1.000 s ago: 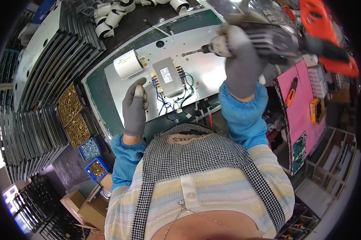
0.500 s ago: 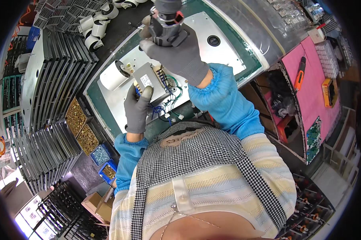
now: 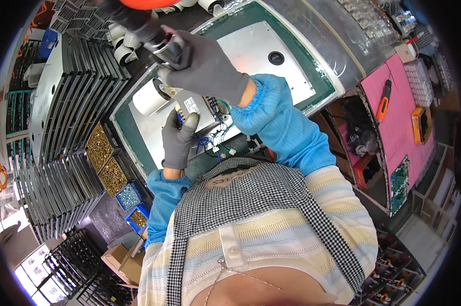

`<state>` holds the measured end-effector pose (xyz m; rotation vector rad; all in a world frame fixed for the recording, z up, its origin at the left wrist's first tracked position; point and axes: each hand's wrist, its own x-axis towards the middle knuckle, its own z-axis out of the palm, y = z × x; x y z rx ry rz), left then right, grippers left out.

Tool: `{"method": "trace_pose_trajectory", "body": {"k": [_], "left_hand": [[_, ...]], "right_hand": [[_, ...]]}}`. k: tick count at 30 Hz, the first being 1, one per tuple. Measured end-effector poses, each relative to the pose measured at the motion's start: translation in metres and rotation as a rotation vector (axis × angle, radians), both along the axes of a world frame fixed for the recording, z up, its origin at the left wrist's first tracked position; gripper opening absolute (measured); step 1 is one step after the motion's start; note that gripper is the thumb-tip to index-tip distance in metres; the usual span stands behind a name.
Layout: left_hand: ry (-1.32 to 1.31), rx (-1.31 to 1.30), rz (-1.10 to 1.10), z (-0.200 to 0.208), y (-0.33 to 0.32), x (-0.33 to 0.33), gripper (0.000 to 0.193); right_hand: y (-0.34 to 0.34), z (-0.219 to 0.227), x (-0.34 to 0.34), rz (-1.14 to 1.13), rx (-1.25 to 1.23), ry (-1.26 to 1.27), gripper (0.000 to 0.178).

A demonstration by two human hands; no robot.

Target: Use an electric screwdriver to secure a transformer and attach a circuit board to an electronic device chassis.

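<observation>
My gloved right hand [image 3: 200,66] is closed around a dark power screwdriver [image 3: 148,29], which slants up toward the upper left. Its tip is hidden behind my hand, near a white cylinder [image 3: 151,98] on the white panel [image 3: 243,46]. My gloved left hand [image 3: 178,137] grips the near left edge of a grey metal box [image 3: 202,113] with a white label, thumb on top. A terminal strip and blue and green wires [image 3: 217,137] with white plugs lie along the box's right and near sides.
Bins of brass screws [image 3: 98,148] and blue trays [image 3: 128,197] sit at the left, beside stacked grey panels [image 3: 75,92]. On the right stands a pink-topped bench [image 3: 406,102] with an orange screwdriver [image 3: 384,99]. More white cylinders [image 3: 124,53] lie at the back.
My right hand and the power screwdriver have moved left and slightly nearer, and the tool now tilts to the left. My left hand stays on the metal box.
</observation>
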<state>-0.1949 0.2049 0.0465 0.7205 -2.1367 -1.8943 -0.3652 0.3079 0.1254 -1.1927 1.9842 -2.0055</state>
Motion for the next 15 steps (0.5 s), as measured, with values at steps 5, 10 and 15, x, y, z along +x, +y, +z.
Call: {"method": "trace_pose_trajectory", "body": {"k": [5, 10, 15], "left_hand": [[0.046, 0.059, 0.036, 0.006, 0.007, 0.0, 0.073], [0.227, 1.092, 0.304, 0.004, -0.023, 0.022, 0.041], [0.247, 1.152, 0.209, 0.004, -0.033, 0.045, 0.035]], "right_hand": [[0.006, 0.015, 0.002, 0.076, -0.237, -0.242, 0.037], [0.038, 0.048, -0.008, 0.111, -0.556, -0.206, 0.017], [0.051, 0.07, 0.038, -0.093, -0.638, -0.496, 0.046]]}}
